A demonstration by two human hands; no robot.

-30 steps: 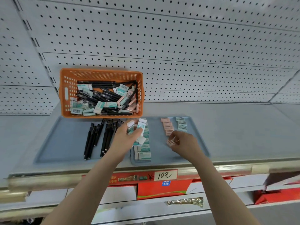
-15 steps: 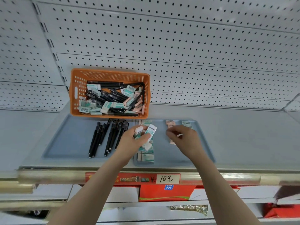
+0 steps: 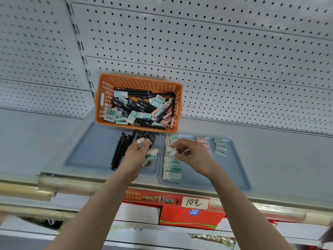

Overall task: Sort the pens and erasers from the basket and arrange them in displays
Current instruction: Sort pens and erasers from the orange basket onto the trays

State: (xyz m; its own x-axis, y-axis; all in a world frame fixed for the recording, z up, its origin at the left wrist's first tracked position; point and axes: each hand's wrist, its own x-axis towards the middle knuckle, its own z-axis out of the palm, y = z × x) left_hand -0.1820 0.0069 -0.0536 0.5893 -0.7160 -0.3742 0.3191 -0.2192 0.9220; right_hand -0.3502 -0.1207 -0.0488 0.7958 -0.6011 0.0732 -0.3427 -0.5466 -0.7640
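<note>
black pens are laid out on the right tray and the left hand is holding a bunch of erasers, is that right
Not quite. The head view shows the black pens lying on the left tray, in front of the orange basket; the right tray holds rows of erasers. The left hand does hold a bunch of erasers.

One basket, two trays, two hands; pens and erasers too jumbled to count.
</note>
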